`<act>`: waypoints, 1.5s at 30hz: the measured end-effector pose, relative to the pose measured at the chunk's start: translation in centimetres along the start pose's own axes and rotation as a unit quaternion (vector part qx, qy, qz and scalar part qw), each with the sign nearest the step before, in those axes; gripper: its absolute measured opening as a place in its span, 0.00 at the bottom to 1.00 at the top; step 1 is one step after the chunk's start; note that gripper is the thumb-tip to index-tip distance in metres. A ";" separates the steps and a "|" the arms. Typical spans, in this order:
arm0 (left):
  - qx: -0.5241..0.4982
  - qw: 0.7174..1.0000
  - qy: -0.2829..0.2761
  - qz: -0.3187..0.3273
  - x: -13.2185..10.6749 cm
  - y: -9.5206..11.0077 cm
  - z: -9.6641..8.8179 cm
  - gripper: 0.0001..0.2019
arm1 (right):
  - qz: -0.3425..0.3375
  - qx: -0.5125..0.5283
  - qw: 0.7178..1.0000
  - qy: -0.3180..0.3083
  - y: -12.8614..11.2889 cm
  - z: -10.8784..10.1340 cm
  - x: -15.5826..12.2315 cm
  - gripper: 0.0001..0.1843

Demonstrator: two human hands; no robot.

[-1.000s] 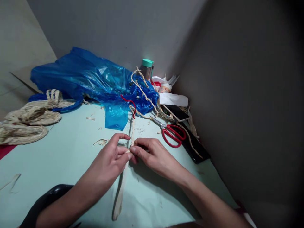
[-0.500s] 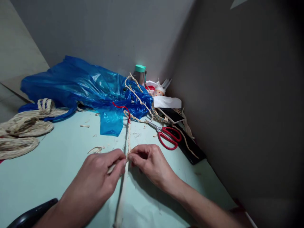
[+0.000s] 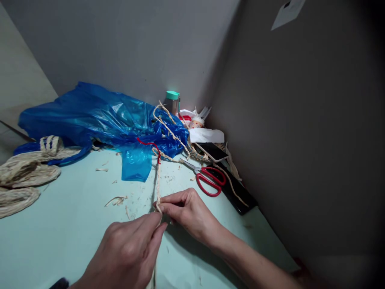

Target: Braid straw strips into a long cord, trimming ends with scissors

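A twisted pale fibre cord [image 3: 158, 182] runs toward me over the table, its far end tied with a red string [image 3: 155, 145]. My right hand [image 3: 188, 210] pinches the cord between thumb and fingertips at the near end of its twisted part. Just below, my left hand [image 3: 129, 245] is closed, fingers bent around the loose fibre strand, which bends into its grip. Part of that strand [image 3: 152, 279] shows under the left hand at the bottom edge; the left fingertips are partly hidden. Red-handled scissors [image 3: 207, 180] lie partly open beyond my right hand.
A blue plastic bag [image 3: 90, 112] covers the back left, with fibre bundles [image 3: 27, 172] before it. A phone [image 3: 212, 151], a dark flat object [image 3: 237, 192], a bottle [image 3: 172, 104] and a paper cup [image 3: 197, 122] stand or lie near the right wall. Fibre scraps [image 3: 116, 200] litter the table.
My left hand has moved down toward me and away from the right fingertips, and the strand now bends into it. The right hand keeps its pinch. The view has shifted slightly.
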State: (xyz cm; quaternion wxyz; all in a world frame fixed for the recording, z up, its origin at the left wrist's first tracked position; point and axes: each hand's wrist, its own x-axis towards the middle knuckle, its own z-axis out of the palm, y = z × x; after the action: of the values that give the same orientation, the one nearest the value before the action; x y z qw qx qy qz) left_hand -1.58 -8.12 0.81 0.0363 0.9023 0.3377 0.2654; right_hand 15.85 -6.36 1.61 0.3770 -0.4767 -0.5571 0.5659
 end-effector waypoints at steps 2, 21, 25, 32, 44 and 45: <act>-0.009 1.000 -0.012 0.016 0.0 0.0 0.0 0.11 | -0.005 0.017 1.000 -0.016 0.2 -0.1 0.1 0.11; -0.223 0.931 -0.007 -0.290 2.0 -1.0 -1.0 0.10 | 0.003 0.057 0.998 -0.039 -0.5 0.0 -0.4 0.11; -0.498 0.784 -0.137 -0.343 2.7 -1.5 -0.2 0.10 | -0.027 0.039 0.996 -0.071 -0.3 0.0 -0.5 0.14; -0.525 0.765 -0.143 -0.344 1.8 -1.8 0.6 0.13 | -0.089 -0.195 0.975 -0.052 -0.8 -0.2 -1.1 0.16; -0.580 0.709 -0.107 -0.388 1.5 -2.4 0.3 0.11 | -0.114 -0.353 0.927 -0.048 -0.7 0.2 -1.4 0.12; -0.555 0.725 -0.098 -0.397 1.4 -2.3 0.3 0.12 | -0.116 -0.394 0.911 -0.035 -0.6 0.3 -1.5 0.12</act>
State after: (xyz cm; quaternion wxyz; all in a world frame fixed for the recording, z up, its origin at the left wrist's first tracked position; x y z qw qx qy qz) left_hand -1.90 -5.43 0.62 0.6654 0.5260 0.4518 0.2764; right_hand 15.89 -7.83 2.37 0.2019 -0.4988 -0.7988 0.2692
